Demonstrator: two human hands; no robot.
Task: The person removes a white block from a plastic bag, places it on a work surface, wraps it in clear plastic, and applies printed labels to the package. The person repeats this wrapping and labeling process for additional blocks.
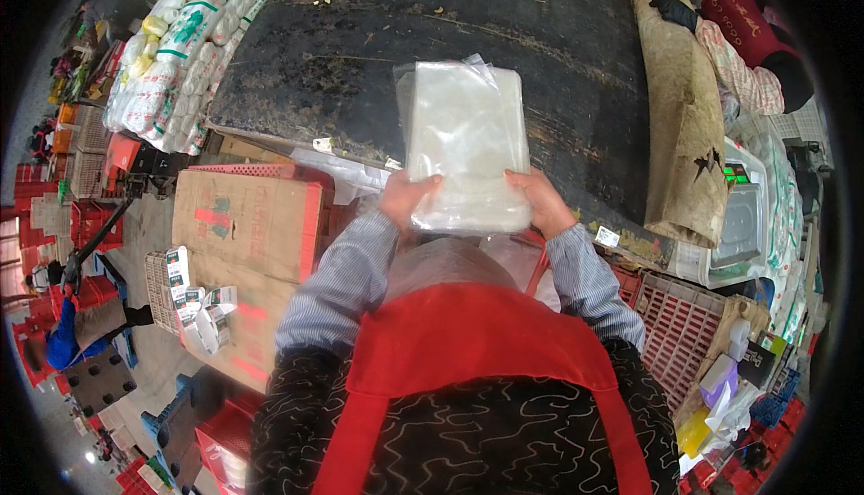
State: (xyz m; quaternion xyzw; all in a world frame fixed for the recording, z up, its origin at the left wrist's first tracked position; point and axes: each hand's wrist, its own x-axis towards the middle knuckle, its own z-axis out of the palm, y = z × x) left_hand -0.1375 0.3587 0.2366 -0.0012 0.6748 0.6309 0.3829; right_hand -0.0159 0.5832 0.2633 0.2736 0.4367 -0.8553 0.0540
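A thick stack of clear plastic bags (pixel 466 147) is held between my two hands over the near edge of a dark, worn tabletop (pixel 418 29). My left hand (pixel 408 198) grips the stack's lower left side, thumb on top. On the lower right side, my right hand (pixel 543 199) holds it the same way, with its fingers hidden underneath. A few loose bag corners stick out at the stack's top and left edge.
White packed bundles (pixel 182 49) are piled at the left. A cardboard box (pixel 250 225) carries a strip of labels (pixel 196 306). At the right lie a rolled stained mat (pixel 682 124), a scale (pixel 739 218) and a plastic crate (pixel 682 326). A co-worker's black-gloved hand (pixel 675 12) rests near the mat.
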